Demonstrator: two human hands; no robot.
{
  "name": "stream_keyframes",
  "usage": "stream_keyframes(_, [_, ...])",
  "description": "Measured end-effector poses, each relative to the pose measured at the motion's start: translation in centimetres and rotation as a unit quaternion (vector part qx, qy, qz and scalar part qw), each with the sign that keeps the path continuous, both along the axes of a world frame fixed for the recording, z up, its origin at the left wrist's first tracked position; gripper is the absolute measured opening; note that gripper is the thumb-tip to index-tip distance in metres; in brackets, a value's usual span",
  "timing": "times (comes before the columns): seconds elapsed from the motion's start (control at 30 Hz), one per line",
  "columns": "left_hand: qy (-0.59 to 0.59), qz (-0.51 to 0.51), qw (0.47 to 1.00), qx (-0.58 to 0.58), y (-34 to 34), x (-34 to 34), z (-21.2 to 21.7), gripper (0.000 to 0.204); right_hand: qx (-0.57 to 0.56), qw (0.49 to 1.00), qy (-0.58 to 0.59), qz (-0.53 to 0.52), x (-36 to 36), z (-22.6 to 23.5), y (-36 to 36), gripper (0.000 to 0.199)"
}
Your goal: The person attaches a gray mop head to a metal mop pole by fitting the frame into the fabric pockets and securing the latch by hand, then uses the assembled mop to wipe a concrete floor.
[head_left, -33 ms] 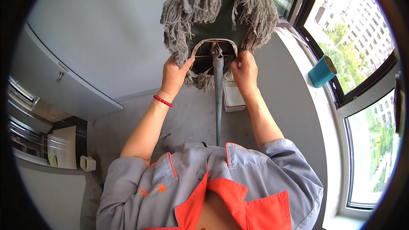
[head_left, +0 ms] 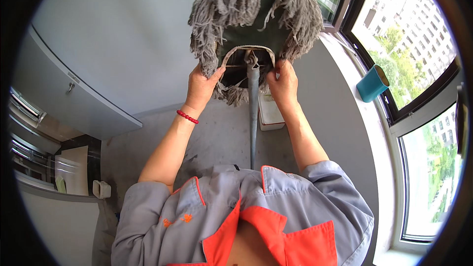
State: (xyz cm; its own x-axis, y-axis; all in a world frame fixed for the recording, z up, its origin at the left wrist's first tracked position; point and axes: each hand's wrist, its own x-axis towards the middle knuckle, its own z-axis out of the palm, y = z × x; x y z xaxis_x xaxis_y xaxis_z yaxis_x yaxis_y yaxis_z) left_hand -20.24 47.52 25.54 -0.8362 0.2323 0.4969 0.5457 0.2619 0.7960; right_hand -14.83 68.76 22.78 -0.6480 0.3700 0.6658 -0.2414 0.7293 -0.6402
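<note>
I see the grey mop head [head_left: 253, 24] raised in the upper centre of the frame, its pole [head_left: 253, 118] running down toward my chest. My left hand [head_left: 201, 87] is closed on the left edge of its frame, my right hand [head_left: 283, 83] closed on the right edge. A teal cup [head_left: 372, 83] sits on the windowsill [head_left: 362, 123] at right.

Grey string mop head [head_left: 253, 19], upturned on metal handle [head_left: 253, 118], dark pad exposed
</note>
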Motion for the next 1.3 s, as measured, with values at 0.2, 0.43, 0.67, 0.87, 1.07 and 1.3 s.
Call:
stream_keyframes(0.2, [-0.031, -0.016, 0.999, 0.002, -0.6, 0.1, -1.5, 0.022, 0.016, 1.0, 0.007, -0.007, 0.7, -0.2, -0.1, 0.016])
stream_keyframes(0.43, [0.011, -0.03, 0.998, 0.06, -1.0, 1.3, -1.0, 0.045, -0.097, 0.995, 0.014, 0.022, 0.5, -0.7, -0.2, 0.015])
stream_keyframes(0.67, [0.119, -0.089, 0.978, -0.148, -2.9, 7.1, -7.1, 0.028, -0.178, 0.982, -0.032, 0.052, -0.2, -2.0, -0.4, 0.018])
stream_keyframes(0.87, [0.088, -0.034, 0.933, -0.347, 0.9, 2.4, -6.7, 0.041, -0.206, 0.973, -0.068, 0.077, -0.6, -2.2, -0.1, 0.015])
stream_keyframes(1.07, [0.057, -0.056, 0.899, -0.43, 1.4, 3.3, -6.6, 0.037, -0.318, 0.935, -0.052, 0.148, 2.0, -1.6, -0.1, 0.024])
stream_keyframes(1.3, [0.093, -0.043, 0.875, -0.473, 1.2, 5.5, -7.6, 0.033, -0.01, 0.999, -0.042, 0.022, 5.3, -1.2, -4.9, 0.1])
